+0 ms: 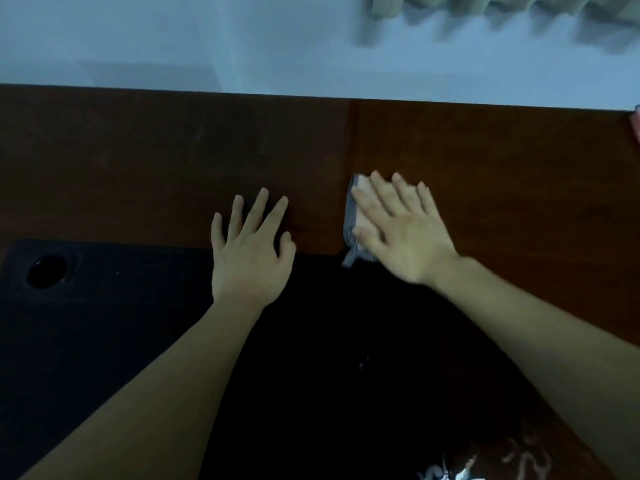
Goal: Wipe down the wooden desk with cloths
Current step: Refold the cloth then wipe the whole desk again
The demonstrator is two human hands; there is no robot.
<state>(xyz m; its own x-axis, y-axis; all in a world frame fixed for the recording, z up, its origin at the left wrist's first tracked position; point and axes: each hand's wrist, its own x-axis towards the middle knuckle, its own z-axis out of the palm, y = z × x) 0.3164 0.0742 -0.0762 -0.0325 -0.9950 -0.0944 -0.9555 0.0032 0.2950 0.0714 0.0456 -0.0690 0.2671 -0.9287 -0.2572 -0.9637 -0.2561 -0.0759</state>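
1. Head view: your right hand (401,230), fingers straight, presses the striped cloth (351,220) flat mid-desk.
2. Your left hand (251,251) lies spread on the wooden desk (502,174), holding nothing.
3. Progress cannot be judged; no wiped area shows.

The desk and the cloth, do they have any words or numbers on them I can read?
None can be read.
The cloth under the right hand shows only stripes.
The wooden desk is bare wood.
The white marks on the dark fabric at the bottom are too blurred.

Open desk (485,161) ahead; pink object (636,128) at far-right edge.
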